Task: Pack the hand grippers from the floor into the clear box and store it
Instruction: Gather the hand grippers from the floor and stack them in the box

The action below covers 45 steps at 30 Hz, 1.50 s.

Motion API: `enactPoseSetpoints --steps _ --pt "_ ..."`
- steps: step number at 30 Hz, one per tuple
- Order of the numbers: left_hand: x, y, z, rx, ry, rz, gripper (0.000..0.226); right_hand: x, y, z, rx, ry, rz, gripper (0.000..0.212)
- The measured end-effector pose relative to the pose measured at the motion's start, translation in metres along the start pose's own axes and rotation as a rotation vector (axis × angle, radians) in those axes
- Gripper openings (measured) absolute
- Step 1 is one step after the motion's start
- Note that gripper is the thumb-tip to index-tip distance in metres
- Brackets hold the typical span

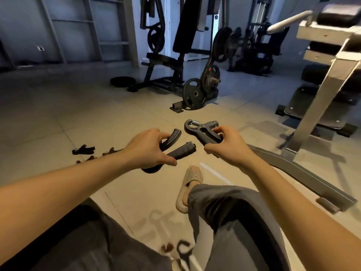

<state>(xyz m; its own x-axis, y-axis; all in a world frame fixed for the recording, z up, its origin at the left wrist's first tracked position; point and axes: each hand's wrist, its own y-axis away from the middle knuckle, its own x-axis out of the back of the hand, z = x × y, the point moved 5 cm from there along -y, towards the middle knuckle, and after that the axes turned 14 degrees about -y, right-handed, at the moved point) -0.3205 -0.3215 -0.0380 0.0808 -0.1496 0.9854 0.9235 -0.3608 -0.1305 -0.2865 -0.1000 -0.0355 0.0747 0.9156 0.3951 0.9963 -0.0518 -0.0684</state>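
We're mid-collection: our left hand [150, 147] grasps one black hand gripper [172, 148], our right hand [224, 145] another, spring-topped [199, 130]. More grippers [84, 150] lie on the floor beyond our left hand; the clear box isn't visible, so finding it comes next.

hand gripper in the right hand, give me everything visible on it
The hand gripper is dark grey, matte, plastic by its look. A hooked loop forms its far end, with a bare metal coil spring across the top and a ribbed knob beyond it. It is held in the air over the tiled floor, hook pointing left and away. The right hand pinches its handles from the near side, hiding their lower ends. Nothing else touches it.
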Motion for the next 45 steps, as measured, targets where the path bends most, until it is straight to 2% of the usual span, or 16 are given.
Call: enactPoseSetpoints --steps 3,8,12,17,22,26,30,33,37,45 --pt "0.009 0.041 0.026 -0.043 -0.035 0.022 0.091 0.011 0.056 -0.003 -0.006 0.014 -0.005 0.051" --pt "0.022 0.094 0.081 -0.163 -0.043 0.051 0.091 0.049 0.149 -0.01 -0.011 0.094 0.038 0.067" --pt "0.028 0.126 0.136 -0.266 -0.038 0.072 0.091 0.092 0.212 -0.008 -0.028 0.114 0.084 0.055" --pt "0.025 0.155 0.213 -0.413 0.053 0.046 0.088 0.148 0.29 -0.001 -0.086 0.191 0.198 0.053" --pt "0.023 0.182 0.305 -0.586 0.145 0.035 0.085 0.211 0.381 0.013 -0.125 0.282 0.355 0.059" --pt "0.017 0.214 0.389 -0.731 0.138 0.005 0.087 0.259 0.462 0.027 -0.173 0.301 0.444 0.052" --pt "0.009 0.256 0.468 -0.858 0.114 -0.033 0.081 0.304 0.544 0.05 -0.255 0.255 0.481 0.054" --pt "-0.002 0.282 0.52 -0.93 0.049 -0.065 0.086 0.332 0.598 0.069 -0.321 0.23 0.502 0.052" --pt "-0.019 0.303 0.571 -0.993 -0.036 -0.108 0.094 0.359 0.642 0.088 -0.382 0.234 0.516 0.051" --pt "-0.047 0.326 0.631 -1.087 -0.012 -0.176 0.09 0.387 0.69 0.113 -0.542 0.192 0.531 0.049"
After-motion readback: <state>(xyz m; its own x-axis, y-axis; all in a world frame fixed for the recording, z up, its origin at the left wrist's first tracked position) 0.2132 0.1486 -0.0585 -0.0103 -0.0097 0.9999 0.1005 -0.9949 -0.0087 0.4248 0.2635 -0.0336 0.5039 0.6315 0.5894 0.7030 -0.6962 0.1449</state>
